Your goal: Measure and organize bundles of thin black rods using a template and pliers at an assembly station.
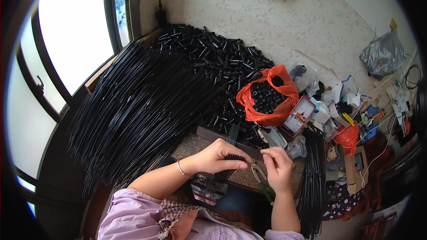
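Nearest, a lilac sleeve (133,215) covers the left upper arm, and both bare forearms rise from the lower edge. Left hand (219,156), a bangle (180,169) on its wrist, pinches a flat row of thin black rods (226,162) that runs from under the fingers up over the worktop edge. Right hand (276,166) is closed around pliers (263,182) with green handles, whose metal jaws point toward the left fingertips; thumb and forefinger are pinched together just beside the rods. Under both hands lies a speckled worktop (189,146). Beyond it, a great fan of long black rods (138,102) spreads to the left below the window (75,26). Farther back sits a heap of short black tubes (213,58), with an orange bag (269,95) of the same tubes and a phone (297,116) leaning beside it.
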### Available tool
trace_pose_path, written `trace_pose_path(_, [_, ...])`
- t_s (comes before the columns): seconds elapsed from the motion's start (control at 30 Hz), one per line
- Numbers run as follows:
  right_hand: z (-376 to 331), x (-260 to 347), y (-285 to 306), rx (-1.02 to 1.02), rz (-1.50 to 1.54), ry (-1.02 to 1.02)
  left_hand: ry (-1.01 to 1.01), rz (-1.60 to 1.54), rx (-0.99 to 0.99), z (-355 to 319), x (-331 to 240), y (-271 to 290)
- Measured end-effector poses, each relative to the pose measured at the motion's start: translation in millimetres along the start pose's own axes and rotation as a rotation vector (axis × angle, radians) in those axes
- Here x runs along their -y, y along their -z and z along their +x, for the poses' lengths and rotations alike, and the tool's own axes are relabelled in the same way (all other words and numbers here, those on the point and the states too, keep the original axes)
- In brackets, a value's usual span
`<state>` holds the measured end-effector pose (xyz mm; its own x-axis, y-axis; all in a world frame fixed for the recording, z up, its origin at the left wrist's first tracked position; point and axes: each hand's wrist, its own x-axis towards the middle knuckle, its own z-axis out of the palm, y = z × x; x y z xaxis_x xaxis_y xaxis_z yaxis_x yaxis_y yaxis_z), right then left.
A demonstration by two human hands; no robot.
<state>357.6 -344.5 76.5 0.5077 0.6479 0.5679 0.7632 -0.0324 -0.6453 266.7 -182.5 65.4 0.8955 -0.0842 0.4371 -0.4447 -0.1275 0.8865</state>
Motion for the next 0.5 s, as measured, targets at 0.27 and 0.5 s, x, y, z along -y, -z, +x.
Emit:
trace_pose_path(0.27, [-33.4,61.2,-8.8,-0.047,-0.358,0.21,-0.094,0.053,-0.001,-22.4,-9.7,-9.5])
trace_pose_path(0.5, [-46.4,73.5,-6.8,-0.006,-0.358,0.26,-0.149,0.089,0.027,-31.8,-15.2,-22.3])
